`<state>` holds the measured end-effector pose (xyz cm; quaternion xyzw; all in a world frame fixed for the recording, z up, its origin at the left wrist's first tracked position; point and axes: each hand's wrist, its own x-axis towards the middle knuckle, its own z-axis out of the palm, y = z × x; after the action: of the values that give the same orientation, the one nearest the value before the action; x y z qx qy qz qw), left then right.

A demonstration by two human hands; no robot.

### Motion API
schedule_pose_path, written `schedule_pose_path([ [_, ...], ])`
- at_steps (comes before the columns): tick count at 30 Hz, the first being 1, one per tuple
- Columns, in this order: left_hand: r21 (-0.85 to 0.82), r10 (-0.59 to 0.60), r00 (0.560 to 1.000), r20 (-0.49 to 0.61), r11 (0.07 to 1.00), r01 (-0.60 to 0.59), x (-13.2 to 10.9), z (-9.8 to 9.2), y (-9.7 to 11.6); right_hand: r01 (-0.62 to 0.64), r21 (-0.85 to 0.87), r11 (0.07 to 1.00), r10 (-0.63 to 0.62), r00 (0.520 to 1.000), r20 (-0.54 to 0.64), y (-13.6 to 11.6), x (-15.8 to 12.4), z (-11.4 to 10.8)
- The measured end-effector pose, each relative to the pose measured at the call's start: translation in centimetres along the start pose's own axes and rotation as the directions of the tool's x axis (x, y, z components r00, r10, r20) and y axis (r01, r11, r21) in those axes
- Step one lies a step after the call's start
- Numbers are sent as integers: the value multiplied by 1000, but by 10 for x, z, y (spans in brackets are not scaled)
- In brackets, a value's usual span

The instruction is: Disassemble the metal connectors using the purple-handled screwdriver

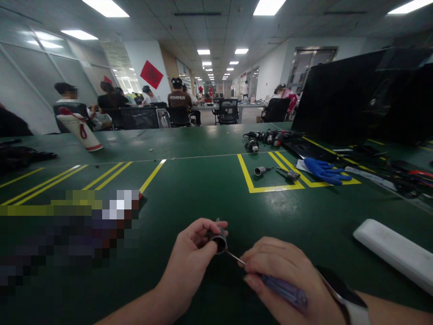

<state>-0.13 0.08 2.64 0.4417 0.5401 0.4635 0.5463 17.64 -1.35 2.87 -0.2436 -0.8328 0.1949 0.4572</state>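
Observation:
Above the green table (pixel 189 194), my left hand (pixel 196 253) grips a small grey metal hole saw (pixel 220 239) between thumb and fingers, its hollow end turned toward me. My right hand (pixel 280 271) is closed on a screwdriver (pixel 284 291) with a translucent purple handle. The thin shaft points up and left, and its tip meets the rim of the hole saw. Whether the tip is inside the cup or only against its edge, I cannot tell. Two similar hole saws, one on the left (pixel 261 171) and one on the right (pixel 290 175), lie beyond, within yellow tape lines.
A blue glove (pixel 323 170) lies at the right, near a black monitor (pixel 338 95). Power tools with cords (pixel 267 137) sit farther back. A long white case (pixel 395 253) rests at the right edge. A white and red container (pixel 81 131) stands back left. Several people sit beyond.

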Motion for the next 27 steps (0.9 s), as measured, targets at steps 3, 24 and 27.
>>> schedule_pose_path([
  [3, 3, -29, 1000, 5, 1000, 29, 2, -1, 0, -218, 63, 974, 220, 975, -39, 2, -1, -7],
  [24, -35, -124, 992, 30, 992, 125, -10, 2, -3, -670, 293, 682, 652, 739, 170, 20, -2, 4],
  [27, -58, -161, 987, 6, 985, 161, -8, 3, 0, -692, 605, 393, 767, 610, 200, 30, -1, 8],
])
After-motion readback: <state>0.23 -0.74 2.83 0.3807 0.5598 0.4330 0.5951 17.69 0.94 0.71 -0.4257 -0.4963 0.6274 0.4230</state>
